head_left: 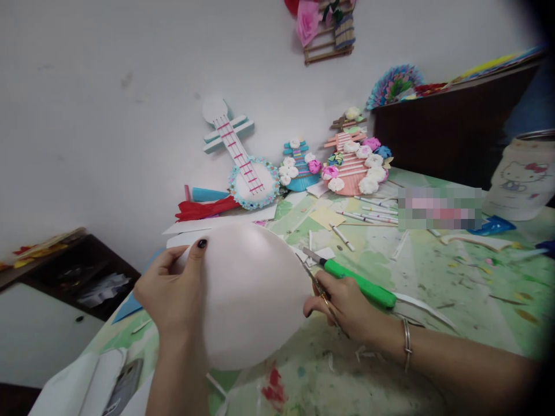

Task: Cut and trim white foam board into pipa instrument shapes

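A large rounded white sheet (251, 294), paper or thin foam, is held up over the table. My left hand (173, 286) pinches its left edge, thumb in front and fingers behind. At the sheet's right edge, my right hand (342, 306) grips a pair of scissors (321, 293), whose blades point up and left along the rim. Just beyond that hand lies a green-handled utility knife (362, 282) on the table. A curved white offcut strip (427, 309) rests to the right of the knife.
The table (489, 300) has a stained green cover. Craft lutes (255, 185) decorated with flowers lean on the wall. Several markers (342, 237) lie scattered. A white Hello Kitty container (522, 179) stands at right. A phone (125, 384) lies at lower left, near a low cabinet (47, 323).
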{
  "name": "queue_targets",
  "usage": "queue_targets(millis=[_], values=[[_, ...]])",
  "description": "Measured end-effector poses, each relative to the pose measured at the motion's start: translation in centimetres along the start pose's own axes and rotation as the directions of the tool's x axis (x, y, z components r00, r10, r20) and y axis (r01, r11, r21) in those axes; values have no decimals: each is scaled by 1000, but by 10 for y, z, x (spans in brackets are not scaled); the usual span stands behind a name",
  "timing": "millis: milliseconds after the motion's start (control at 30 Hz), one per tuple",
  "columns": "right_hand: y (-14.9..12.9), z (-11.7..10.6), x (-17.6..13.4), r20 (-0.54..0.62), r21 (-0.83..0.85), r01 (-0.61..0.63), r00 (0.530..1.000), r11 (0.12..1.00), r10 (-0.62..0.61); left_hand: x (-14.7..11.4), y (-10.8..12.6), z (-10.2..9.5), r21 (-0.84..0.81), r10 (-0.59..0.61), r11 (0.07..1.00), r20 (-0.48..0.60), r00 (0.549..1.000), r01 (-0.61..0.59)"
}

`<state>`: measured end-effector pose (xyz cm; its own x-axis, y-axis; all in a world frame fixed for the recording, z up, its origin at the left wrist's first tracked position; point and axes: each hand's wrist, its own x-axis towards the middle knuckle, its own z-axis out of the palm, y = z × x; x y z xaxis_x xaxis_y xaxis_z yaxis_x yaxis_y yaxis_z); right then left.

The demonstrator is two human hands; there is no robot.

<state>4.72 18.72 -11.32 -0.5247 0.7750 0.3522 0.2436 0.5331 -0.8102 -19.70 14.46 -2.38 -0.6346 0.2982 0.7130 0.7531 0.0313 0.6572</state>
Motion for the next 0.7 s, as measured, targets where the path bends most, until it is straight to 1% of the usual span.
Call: queue_targets(millis=[167, 333, 400, 567, 633, 700], values=[[5, 1, 2, -41, 19, -11, 999, 1000, 12, 1, 2, -1, -31, -33, 999, -13, 999, 33], [5, -6, 5, -68, 9, -6, 998, 1000, 7, 2, 3, 0, -32, -38, 999, -18, 999, 37], [3, -9, 6, -53, -9, 17, 998, 1000, -18, 2, 3, 0, -26, -35, 999, -20, 999, 34], [1, -10, 5, 36, 6, 53, 998, 999, -53, 2, 2, 0, -32, -55, 998, -18, 998, 54], [2, -9, 4, 56, 20, 50, 997, 999, -51, 1, 0, 0, -15, -39, 999, -11, 999, 38], [3, -9, 4, 75, 34, 39, 996, 999, -41, 1, -3, 0, 29, 5, 1000, 34, 999, -6]])
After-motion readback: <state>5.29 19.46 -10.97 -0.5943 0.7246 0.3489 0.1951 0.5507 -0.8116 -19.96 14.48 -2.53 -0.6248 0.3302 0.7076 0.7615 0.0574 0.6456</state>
